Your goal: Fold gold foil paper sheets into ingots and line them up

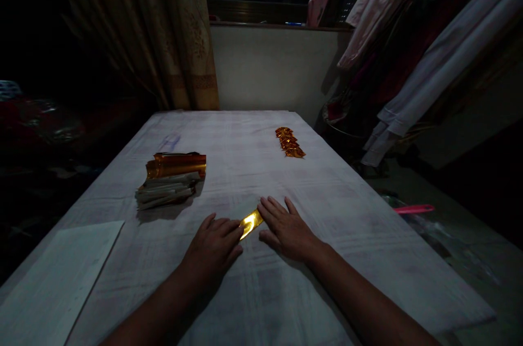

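Observation:
A folded strip of shiny gold foil paper (250,223) lies slantwise on the white cloth-covered table, between my two hands. The fingers of my left hand (217,241) rest on its near left end, slightly bent and side by side. Over the far right end lies my right hand (286,230), palm down, with the fingers stretched out and the thumb apart. Both ends of the strip are hidden under the fingertips. To the left sits a stack of gold foil sheets with grey backs (174,180). Several folded gold foil pieces (289,141) lie in a row at the far right.
A white board or sheet (57,275) covers the table's near left corner. Behind the table hang a curtain (163,30) and clothes (408,84) on the right. A pink mug (317,10) stands on the window sill. Something with a pink handle (414,208) lies beyond the right edge.

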A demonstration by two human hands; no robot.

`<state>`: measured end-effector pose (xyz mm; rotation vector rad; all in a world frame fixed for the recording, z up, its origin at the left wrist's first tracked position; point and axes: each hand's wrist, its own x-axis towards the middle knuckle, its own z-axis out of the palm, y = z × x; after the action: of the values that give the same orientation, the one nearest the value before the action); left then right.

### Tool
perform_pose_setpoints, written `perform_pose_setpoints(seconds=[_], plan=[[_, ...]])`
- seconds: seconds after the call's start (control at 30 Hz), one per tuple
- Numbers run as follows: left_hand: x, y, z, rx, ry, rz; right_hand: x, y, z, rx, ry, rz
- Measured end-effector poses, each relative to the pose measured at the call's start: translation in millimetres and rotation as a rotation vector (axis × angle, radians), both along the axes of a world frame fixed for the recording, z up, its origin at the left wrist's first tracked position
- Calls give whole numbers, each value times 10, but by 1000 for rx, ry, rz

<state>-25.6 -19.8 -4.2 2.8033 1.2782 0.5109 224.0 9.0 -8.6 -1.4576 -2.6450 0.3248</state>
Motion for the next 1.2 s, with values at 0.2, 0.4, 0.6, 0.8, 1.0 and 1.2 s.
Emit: perform_pose_setpoints(seconds=[0.2, 0.4, 0.6, 0.8, 1.0, 1.2], plan=[[39, 62, 42, 26, -22, -12, -57, -103, -62, 235, 195, -28], [67, 81, -12, 89, -89, -4, -281, -176, -52, 251, 302, 87], [57, 121, 4, 3, -125, 18, -379, -148, -71, 269, 283, 90], [35, 137, -5, -61, -194, 14, -467, -103, -121, 316, 264, 101], [-90, 111, -2, -81, -245, 21, -462, -105, -116, 275, 310, 56], [-183, 77, -23, -42, -211, 24, -447, -146, -94, 231, 371, -4]])
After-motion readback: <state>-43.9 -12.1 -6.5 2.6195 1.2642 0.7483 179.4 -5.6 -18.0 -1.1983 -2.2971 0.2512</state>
